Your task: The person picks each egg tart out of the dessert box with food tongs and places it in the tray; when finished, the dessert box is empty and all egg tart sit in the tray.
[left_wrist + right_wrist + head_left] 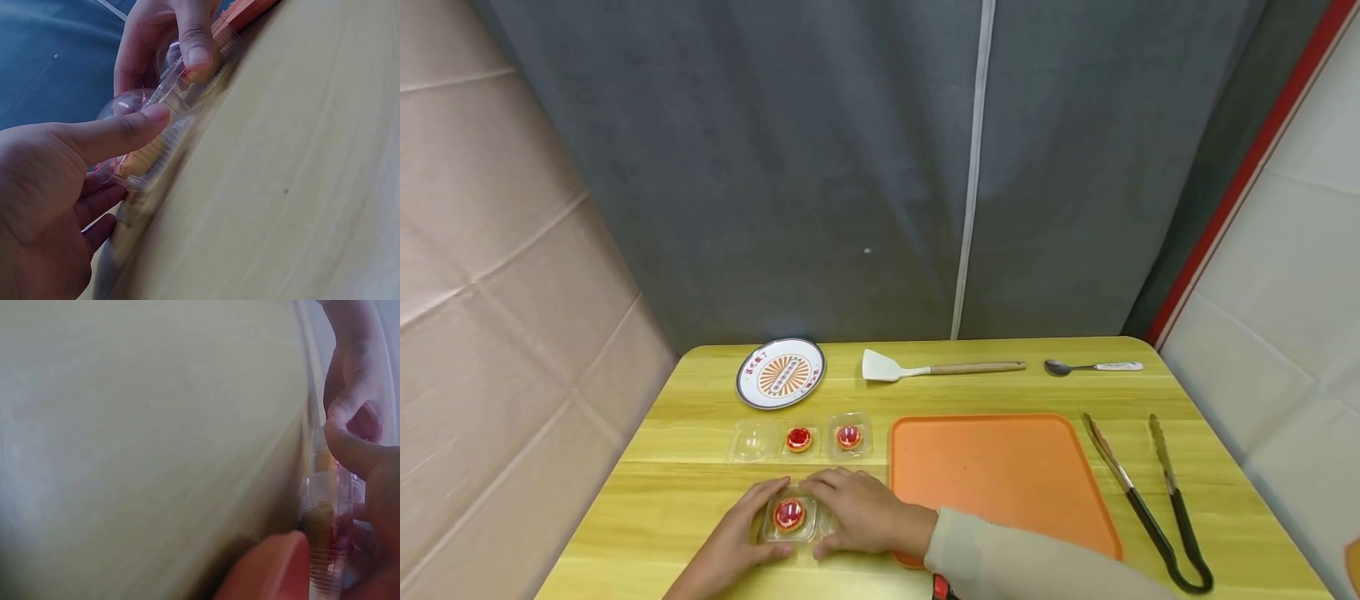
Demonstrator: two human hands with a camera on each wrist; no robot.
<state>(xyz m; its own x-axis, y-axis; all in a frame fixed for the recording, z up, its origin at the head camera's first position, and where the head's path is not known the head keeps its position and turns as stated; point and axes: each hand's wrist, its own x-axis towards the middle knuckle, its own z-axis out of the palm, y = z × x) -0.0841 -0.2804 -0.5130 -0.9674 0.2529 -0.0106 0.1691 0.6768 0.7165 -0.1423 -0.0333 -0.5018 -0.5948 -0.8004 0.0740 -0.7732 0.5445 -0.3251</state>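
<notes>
On the near left part of the table, my left hand (pixel 733 533) grips a clear plastic box (pixel 809 533) by its side, thumb in front and fingers behind. Inside it sits a red-topped tart (pixel 789 515). My right hand (pixel 861 510) holds a second clear box (pixel 165 59) right beside the first, largely hidden by that hand from above. In the left wrist view, the right thumb lies over its front, with a golden tart crust showing through. Both boxes appear side by side in the right wrist view, low over the wooden tabletop (pixel 137 437).
Behind the hands lie an opened clear box (pixel 752 442) with a red tart (pixel 799 439) in one half, and a closed tart box (pixel 850 454). An orange tray (pixel 985 467) lies right, then black-handled tongs (pixel 1157 525). A plate (pixel 752 383), spatula (pixel 977 367) and spoon (pixel 1082 367) line the back.
</notes>
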